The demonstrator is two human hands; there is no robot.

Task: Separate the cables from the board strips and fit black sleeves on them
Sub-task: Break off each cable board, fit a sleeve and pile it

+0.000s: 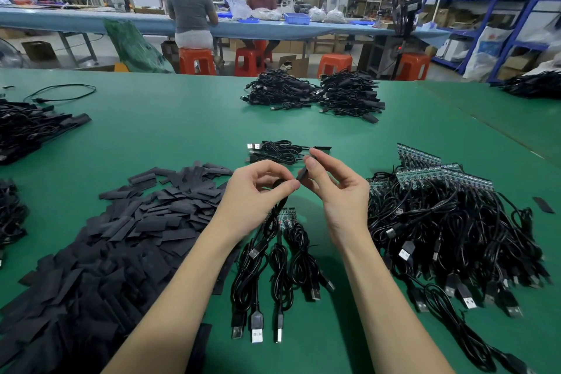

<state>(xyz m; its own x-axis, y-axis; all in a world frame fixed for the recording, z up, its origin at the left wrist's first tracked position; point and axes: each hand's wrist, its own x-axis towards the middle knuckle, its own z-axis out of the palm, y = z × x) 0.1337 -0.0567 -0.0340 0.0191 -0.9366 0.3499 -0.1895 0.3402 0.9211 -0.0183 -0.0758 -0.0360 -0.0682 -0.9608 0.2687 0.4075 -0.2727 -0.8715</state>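
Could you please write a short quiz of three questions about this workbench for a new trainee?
1. True or false: the pile of black sleeves lies on the worker's left.
2. What does the right hand pinch? A) a black sleeve B) a USB plug
3. What colour is the table?

Key: 1 true. 2 A, the sleeve, while the left hand holds the cable. 3 green.

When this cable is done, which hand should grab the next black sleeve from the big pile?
Probably the left hand. The pile of black sleeves lies on its side, right beside its forearm. The right hand pinches the current sleeve and sits nearer the cable heap, so it would have to cross over.
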